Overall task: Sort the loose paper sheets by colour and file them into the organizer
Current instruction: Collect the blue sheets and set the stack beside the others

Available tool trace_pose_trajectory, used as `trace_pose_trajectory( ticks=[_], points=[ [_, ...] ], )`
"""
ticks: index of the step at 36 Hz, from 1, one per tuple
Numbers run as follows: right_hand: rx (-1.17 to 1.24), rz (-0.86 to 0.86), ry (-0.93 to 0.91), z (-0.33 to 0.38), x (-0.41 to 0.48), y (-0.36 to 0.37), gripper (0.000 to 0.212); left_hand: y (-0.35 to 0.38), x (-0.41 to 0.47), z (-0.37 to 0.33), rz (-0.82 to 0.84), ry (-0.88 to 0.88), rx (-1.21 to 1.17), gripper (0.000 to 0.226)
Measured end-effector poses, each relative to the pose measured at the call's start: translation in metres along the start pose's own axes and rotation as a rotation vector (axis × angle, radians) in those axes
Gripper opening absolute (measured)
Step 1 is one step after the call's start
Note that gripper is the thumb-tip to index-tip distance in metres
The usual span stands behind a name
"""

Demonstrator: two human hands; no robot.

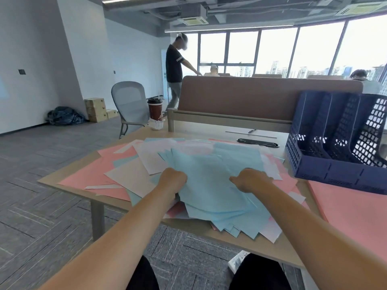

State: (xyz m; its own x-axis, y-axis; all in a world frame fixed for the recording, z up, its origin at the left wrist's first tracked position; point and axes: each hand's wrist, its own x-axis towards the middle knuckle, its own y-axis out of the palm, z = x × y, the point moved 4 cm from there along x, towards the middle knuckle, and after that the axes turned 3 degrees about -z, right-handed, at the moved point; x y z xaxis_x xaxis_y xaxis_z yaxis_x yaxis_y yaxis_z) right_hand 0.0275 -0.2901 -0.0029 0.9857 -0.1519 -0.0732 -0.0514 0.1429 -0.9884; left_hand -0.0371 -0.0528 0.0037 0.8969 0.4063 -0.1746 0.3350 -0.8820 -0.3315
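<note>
Head view, seated at a light wooden worktop [199, 133].

Left hand [172, 180]: fingers curled in, gripping the left edge of a fanned bundle of light blue paper sheets [211, 185]. Right hand [250, 181]: likewise curled, holding the bundle's right edge. Fingertips were hidden under the knuckles on both sides. The bundle lay between the two hands, its near corners splayed past the worktop's front edge and its far end lying over the mixed pile.

Beneath and around it, loose salmon-pink sheets [88, 178] spread toward the left corner, overlapped by pale white sheets [134, 174] at odd angles. A separate flat stack of pink paper [356, 210] lay at the right, just in front of the organizer.

The dark blue perforated plastic file organizer [335, 143] stood upright on the worktop's right side, with its slots open toward the camera, near the blue bundle but apart from it.

Behind the pile lay a black oblong object [257, 142] and a pen [252, 130] on a white sheet. A dark red lidded paper cup [156, 110] stood at the far left corner, with a brown desk partition [261, 95] along the back edge. A grey mesh office chair [129, 103] stood beyond, and a person in a dark shirt [173, 65] stood by the windows.
</note>
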Motion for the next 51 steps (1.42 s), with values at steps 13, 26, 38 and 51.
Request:
trace_pose_trajectory(
  ticks=[13, 26, 38, 51],
  points=[
    [0.085, 0.050, 0.039, -0.005, 0.036, -0.003, 0.081, 0.010, 0.012, -0.001, 0.005, -0.035, -0.006, 0.009],
    [0.225, 0.041, -0.008, -0.007, 0.022, -0.019, 0.032, 0.013, 0.019, -0.003, 0.021, 0.026, 0.050, 0.036],
    [0.801, -0.166, 0.026, -0.045, 0.045, -0.020, 0.015, 0.029, 0.037, -0.027, 0.095, 0.039, -0.250, 0.020],
    [0.671, -0.250, 0.153, -0.062, 0.091, -0.023, 0.013, 0.108, 0.092, -0.066, 0.103, 0.139, 0.176, 0.024]
  ],
)
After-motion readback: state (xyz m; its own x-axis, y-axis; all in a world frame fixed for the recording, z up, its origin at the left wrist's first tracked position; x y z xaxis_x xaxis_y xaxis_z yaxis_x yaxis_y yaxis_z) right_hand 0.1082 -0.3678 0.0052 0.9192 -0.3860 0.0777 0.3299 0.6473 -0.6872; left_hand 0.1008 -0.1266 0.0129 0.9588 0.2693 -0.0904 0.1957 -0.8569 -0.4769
